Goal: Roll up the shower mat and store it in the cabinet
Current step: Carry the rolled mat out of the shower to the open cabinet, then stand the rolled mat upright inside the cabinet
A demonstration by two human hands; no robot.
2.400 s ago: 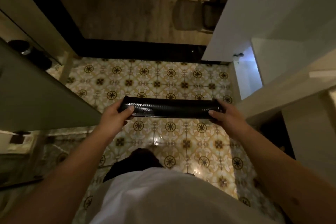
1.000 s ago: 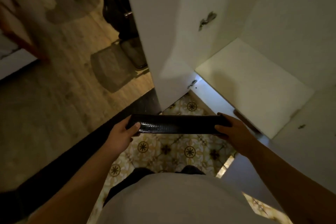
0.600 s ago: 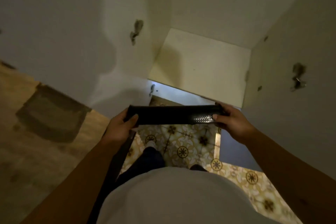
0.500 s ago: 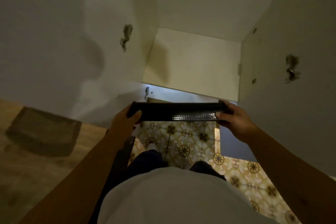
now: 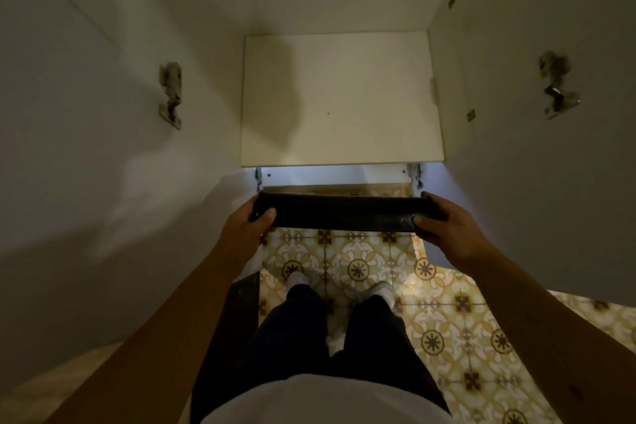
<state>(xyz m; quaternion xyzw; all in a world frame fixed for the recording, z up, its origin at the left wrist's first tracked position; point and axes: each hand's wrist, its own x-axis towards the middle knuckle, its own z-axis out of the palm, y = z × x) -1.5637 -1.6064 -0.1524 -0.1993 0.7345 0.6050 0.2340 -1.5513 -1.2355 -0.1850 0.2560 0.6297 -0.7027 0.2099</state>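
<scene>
Open cabinet (image 5: 339,96) ahead, rolled mat (image 5: 340,213) horiz. btwn left hand (image 5: 246,225), right hand (image 5: 447,227) grip.

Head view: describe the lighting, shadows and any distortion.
Head view: dim and warm overall; a cool strip of light glows under the cabinet shelf; a soft shadow darkens the shelf's left part; the rolled mat reads near black; the wide lens splays the doors outward.
</scene>
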